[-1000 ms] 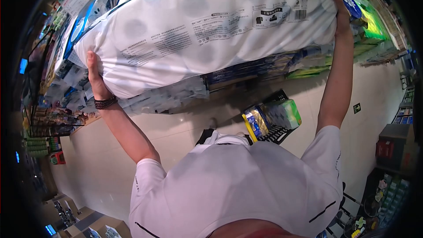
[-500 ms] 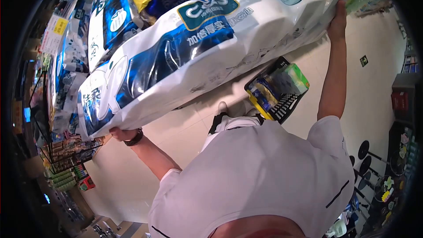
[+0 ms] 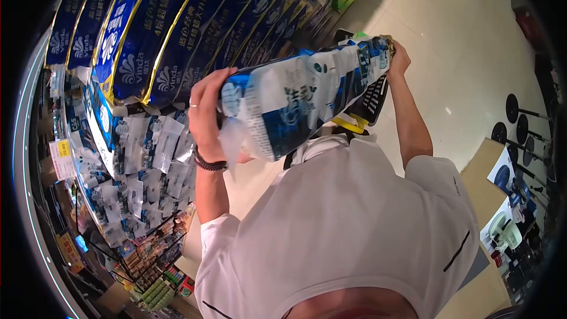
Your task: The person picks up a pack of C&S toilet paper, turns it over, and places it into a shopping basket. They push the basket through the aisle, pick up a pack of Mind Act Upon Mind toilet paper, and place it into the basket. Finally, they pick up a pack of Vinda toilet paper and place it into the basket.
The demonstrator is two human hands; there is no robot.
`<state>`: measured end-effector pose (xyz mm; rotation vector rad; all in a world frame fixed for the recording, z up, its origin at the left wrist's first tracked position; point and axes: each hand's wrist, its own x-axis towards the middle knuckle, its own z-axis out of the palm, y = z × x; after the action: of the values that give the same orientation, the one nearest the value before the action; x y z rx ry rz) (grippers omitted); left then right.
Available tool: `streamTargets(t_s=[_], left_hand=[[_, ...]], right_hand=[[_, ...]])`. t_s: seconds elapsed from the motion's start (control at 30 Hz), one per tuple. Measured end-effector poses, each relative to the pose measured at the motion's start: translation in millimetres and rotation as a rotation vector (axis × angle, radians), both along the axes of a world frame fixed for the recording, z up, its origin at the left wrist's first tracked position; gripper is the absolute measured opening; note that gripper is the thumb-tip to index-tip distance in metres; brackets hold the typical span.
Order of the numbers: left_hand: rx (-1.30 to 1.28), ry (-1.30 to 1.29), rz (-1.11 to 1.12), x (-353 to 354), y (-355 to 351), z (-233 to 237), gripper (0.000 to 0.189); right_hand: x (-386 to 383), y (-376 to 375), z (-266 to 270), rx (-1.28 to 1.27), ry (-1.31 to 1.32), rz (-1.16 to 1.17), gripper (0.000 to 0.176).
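Around one pack (image 3: pixel 304 97), both grips (image 3: pixel 207 118) (image 3: pixel 400 60) curl partway.

Long pack (image 3: pixel 295 97): thin plastic wrap, shiny, wrinkly. Loose flap (image 3: pixel 231 142) at its end: thin, see-through plastic. Big blue packs (image 3: pixel 177 29): smooth, glossy plastic, shiny gold edges. Small packs (image 3: pixel 139 147): crinkly, shiny plastic. Basket (image 3: pixel 372 99): hard black plastic, full of holes; yellow handle (image 3: pixel 348 124) smooth plastic. Floor (image 3: pixel 434 41): smooth, a bit shiny. Shirt (image 3: pixel 354 218): soft cloth, matt, creased. Ring (image 3: pixel 194 106): shiny, looks like metal. Bracelet (image 3: pixel 208 163): dark, bumpy, stuff it's made of too small to tell.
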<state>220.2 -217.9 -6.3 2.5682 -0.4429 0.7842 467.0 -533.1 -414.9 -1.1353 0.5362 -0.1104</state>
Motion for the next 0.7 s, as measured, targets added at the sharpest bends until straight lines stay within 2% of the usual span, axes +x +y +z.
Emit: streamTargets(t_s=[0.13,0.23,0.27,0.4,0.5,0.6,0.7], left_hand=[[0.115,0.034,-0.227,51.7,-40.8,-29.4,0.077],[0.137,0.111,-0.342,81.5,-71.7,-58.6,0.077],[0.174,0.17,-0.357,90.0,-76.0,-72.8,0.077],[0.224,0.263,-0.474,114.2,-89.8,-146.9,0.091],[0.281,0.324,-0.523,117.7,-90.9,-206.4,0.093],[0.277,0.388,-0.547,119.2,-92.4,-250.8,0.092],[0.342,0.442,-0.544,131.4,-93.8,-285.2,0.097]], right_hand=[[-17.3,-3.9,-65.6,0.319,0.306,-0.008,0.035],[-48.2,12.0,-87.5,0.262,0.34,0.126,0.036],[-62.6,22.7,-53.5,0.336,0.378,0.12,0.036],[-96.9,33.2,-114.5,0.809,0.259,0.326,0.043],[-117.9,36.4,-99.6,0.994,0.265,0.407,0.05],[-125.1,35.9,-63.9,0.945,0.35,0.376,0.057],[-114.0,32.4,-44.4,0.861,0.573,0.366,0.063]])
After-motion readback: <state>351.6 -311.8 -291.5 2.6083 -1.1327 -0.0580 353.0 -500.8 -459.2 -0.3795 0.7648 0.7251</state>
